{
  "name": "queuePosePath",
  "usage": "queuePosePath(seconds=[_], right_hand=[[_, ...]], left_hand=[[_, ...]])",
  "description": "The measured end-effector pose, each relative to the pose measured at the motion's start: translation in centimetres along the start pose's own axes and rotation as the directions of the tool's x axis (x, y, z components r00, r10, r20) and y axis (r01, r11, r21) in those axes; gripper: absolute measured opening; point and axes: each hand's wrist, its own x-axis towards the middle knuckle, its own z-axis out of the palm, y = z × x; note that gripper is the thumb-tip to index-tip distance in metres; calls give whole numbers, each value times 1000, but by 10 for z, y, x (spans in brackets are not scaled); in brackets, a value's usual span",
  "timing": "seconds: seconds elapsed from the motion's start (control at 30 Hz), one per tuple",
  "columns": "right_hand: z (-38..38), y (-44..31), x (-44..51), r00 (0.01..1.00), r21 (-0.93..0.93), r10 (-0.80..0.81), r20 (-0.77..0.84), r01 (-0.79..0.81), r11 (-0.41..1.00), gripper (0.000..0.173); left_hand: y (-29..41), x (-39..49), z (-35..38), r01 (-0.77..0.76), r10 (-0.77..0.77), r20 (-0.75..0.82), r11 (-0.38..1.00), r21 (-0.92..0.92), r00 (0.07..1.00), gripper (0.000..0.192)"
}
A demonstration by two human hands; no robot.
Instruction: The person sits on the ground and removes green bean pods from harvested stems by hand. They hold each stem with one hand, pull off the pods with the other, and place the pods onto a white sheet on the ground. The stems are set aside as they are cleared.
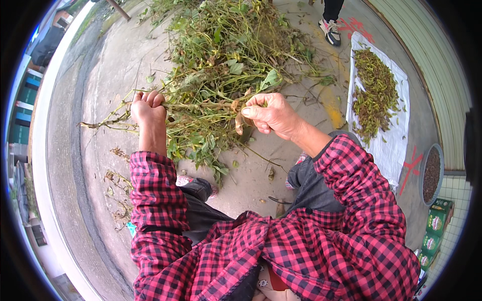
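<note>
My left hand is closed in a fist around the stalks of an uprooted bean plant, whose woody root end sticks out to the left. The stems run across to my right hand, which has thumb and fingers pinched at the leafy end. Dry brown pods or leaves hang beside those fingertips; what exactly lies between them is partly hidden. Beneath and beyond both hands spreads a heap of cut bean plants, with green and withered leaves on tangled stems.
To the right, a white woven sheet bears a pile of picked green and brown pods. A round basin of small brown pieces and green cartons stand by the tiled wall. Another person's shoe is beyond the heap.
</note>
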Motion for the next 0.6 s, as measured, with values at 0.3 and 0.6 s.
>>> queuePosePath(seconds=[0.3,0.6], right_hand=[[2,-2,-1,995,0,-47,-83,47,999,9],[-28,-24,-11,991,-626,-110,-80,36,779,14]], left_hand=[[-1,-2,4,10,-10,11,1000,5,1000,21],[-5,-5,6,-15,13,24,994,112,1000,21]])
